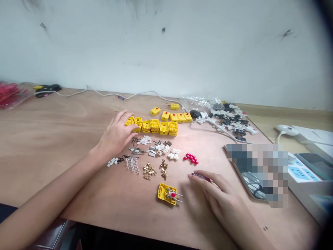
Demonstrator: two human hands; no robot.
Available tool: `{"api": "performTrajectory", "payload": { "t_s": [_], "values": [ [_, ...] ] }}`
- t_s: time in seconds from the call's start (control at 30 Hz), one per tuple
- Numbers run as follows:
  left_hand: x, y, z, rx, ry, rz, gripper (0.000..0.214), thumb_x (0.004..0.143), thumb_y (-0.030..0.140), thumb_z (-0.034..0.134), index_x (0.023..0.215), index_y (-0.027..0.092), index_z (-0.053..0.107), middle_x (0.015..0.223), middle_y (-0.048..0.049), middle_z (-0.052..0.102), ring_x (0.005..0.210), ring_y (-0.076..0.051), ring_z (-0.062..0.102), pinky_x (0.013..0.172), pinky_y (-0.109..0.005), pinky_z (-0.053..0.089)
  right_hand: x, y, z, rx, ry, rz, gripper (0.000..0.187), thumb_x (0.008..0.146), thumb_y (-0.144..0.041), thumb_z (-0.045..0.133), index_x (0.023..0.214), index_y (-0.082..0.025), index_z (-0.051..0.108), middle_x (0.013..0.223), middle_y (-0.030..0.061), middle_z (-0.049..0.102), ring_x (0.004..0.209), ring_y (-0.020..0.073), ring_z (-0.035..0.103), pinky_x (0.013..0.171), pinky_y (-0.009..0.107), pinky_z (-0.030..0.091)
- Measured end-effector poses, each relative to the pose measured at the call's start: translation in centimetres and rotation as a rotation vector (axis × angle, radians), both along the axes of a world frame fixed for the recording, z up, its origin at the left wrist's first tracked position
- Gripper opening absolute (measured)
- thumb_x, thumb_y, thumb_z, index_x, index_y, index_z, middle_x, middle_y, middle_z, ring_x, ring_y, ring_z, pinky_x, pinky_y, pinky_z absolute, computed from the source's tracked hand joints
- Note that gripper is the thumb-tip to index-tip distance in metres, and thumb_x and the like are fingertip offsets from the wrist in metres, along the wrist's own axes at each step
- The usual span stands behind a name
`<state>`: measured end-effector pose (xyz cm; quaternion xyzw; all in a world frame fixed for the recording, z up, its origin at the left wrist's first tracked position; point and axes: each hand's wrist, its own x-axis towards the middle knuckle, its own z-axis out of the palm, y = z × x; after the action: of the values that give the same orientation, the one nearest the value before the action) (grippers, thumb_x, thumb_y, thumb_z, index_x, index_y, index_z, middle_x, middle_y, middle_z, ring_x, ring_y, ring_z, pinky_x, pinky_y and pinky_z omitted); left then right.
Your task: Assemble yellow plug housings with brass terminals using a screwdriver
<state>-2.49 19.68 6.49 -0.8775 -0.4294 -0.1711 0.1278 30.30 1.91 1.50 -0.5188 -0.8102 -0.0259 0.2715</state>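
Left hand (116,136) is open, fingers spread and not gripping. Its fingertips (129,121) rest on the end yellow plastic housing (129,121) of a packed double row on the plywood tabletop (54,139). Looks like contact only, no hold.

Right hand (221,198) is nearly closed, thumb and forefinger pinching a slim red-handled tool (201,177). Tip detail is too small to tell. Just left of that hand lies an opened yellow housing (164,193) fitted with a red part and two metal prongs, apart from the row, which suggests it is set out for access.

Between the hands, loose parts sit in separate piles: brass fittings (149,171), clear pieces (132,164), small screws (135,140), white plastic bits (173,155) and red caps (190,158). Sorting by kind keeps each part easy to pick out.

Further back on the right are black-and-white parts with white cable (226,121) beside a clear plastic bag (197,102). A pixelated patch (257,175) hides a phone-like device on the right.
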Motion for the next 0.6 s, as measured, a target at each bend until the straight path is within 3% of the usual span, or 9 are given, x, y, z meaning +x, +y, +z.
{"api": "performTrajectory", "payload": {
  "t_s": [0.1, 0.37, 0.5, 0.6],
  "values": [
    [0.3, 1.7, -0.9, 0.017, 0.021, 0.017, 0.021, 0.094, 0.022, 0.07, 0.112, 0.014, 0.077, 0.144, -0.0202, 0.056, 0.142, -0.042, 0.043, 0.11, -0.058, 0.046, 0.2, 0.1, -0.3, 0.004, 0.009, -0.007, 0.039, 0.097, -0.004, 0.045, 0.117, -0.023, 0.072, 0.114, 0.0104, 0.071, 0.1, 0.0199, 0.072, 0.081, 0.031, 0.061],
    [0.4, 2.4, -1.9, 0.011, 0.01, 0.006, 0.016, 0.097, 0.025, 0.067, 0.102, 0.014, 0.078, 0.14, -0.0178, 0.06, 0.139, -0.042, 0.046, 0.103, -0.058, 0.05, 0.3, 0.3, -0.3, -0.045, -0.007, -0.039, 0.034, 0.098, -0.006, 0.046, 0.116, -0.022, 0.071, 0.111, 0.0119, 0.07, 0.099, 0.0222, 0.07, 0.079, 0.036, 0.062],
    [-0.2, 2.0, -0.9, 0.017, -0.04, -0.034, 0.017, 0.098, 0.025, 0.064, 0.099, 0.014, 0.077, 0.141, -0.0167, 0.059, 0.141, -0.04, 0.043, 0.108, -0.057, 0.045, 0.5, 0.2, -0.2, -0.048, -0.002, -0.039, 0.031, 0.099, -0.009, 0.048, 0.116, -0.021, 0.07, 0.116, 0.0124, 0.067, 0.103, 0.0237, 0.067, 0.082, 0.039, 0.061],
    [-0.4, -0.8, 0.8, -0.066, -0.261, -0.047, 0.018, 0.097, 0.031, 0.065, 0.098, 0.018, 0.077, 0.125, -0.012, 0.068, 0.127, -0.034, 0.054, 0.105, -0.05, 0.047, 0.3, -0.5, 0.8, -0.003, 0.077, -0.04, 0.035, 0.097, -0.004, 0.052, 0.122, -0.022, 0.067, 0.121, 0.0107, 0.065, 0.111, 0.0211, 0.064, 0.092, 0.037, 0.058]
  ]
}}
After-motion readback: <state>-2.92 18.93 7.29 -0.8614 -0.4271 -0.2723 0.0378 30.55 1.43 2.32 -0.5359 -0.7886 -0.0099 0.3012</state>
